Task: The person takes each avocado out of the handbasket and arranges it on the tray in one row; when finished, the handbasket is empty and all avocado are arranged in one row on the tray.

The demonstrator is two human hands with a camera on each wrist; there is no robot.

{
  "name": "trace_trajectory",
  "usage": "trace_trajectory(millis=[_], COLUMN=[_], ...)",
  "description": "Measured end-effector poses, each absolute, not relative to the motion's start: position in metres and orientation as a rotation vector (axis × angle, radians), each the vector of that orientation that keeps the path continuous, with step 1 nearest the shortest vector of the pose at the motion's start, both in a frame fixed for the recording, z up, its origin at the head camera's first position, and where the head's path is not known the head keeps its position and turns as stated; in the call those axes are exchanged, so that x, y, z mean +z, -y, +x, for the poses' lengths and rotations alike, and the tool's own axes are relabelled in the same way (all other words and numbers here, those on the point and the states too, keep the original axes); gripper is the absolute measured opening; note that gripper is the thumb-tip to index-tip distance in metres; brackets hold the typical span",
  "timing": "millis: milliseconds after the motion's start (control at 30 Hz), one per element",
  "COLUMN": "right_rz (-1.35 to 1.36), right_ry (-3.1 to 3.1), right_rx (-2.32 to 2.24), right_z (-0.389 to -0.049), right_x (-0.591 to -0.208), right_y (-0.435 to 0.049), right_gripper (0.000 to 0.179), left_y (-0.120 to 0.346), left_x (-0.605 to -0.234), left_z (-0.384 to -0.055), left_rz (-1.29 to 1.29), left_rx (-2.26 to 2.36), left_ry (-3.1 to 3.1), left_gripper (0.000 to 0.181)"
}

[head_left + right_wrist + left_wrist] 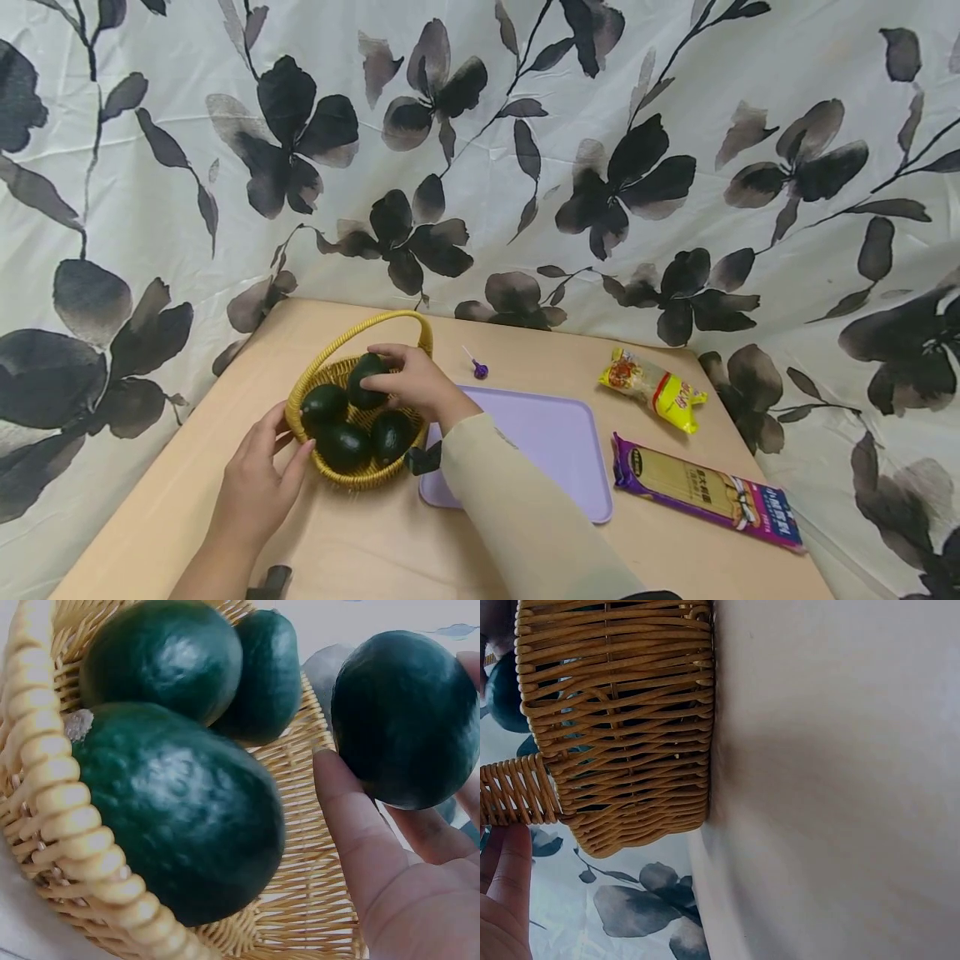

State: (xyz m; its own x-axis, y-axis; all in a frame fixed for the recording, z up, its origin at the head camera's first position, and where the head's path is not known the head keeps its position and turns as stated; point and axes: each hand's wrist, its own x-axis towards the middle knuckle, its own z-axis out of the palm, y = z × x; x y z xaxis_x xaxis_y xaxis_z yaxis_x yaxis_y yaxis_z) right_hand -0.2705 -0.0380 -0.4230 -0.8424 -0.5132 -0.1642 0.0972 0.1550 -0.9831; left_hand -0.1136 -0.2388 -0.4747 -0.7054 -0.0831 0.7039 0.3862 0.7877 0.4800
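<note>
A yellow wicker basket [362,481] with an arched handle [360,321] stands at the left of the table. Inside lie three dark green avocados, one [343,447] at the front, one [392,437] at the right and one [324,407] at the left. My right hand [412,383] pinches another avocado [405,720] between thumb and fingers, at the basket's far side, above the woven bottom. At the near left, my left hand [258,479] holds the basket by the foot of its handle, fingertips against the wicker [517,795].
Right of the basket lies a lilac tray [558,446], partly under the right sleeve [525,508]. A purple lollipop [480,369] is behind it. Farther right are a yellow snack bag [652,390] and a long purple noodle packet [705,492]. Floral cloth [510,167] hangs behind the table.
</note>
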Motion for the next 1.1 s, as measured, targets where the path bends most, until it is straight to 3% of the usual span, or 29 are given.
trace_trajectory(millis=[1100], right_rz=[-0.642], right_ry=[-1.921], right_rx=[-1.894], right_z=[-0.242], right_x=[-0.393], right_y=[-0.039], right_gripper=[0.065], left_y=[0.238], left_x=[-0.475], left_z=[-0.115], left_rz=[-0.165], left_rx=[-0.826], left_ry=[2.265], left_gripper=[0.073])
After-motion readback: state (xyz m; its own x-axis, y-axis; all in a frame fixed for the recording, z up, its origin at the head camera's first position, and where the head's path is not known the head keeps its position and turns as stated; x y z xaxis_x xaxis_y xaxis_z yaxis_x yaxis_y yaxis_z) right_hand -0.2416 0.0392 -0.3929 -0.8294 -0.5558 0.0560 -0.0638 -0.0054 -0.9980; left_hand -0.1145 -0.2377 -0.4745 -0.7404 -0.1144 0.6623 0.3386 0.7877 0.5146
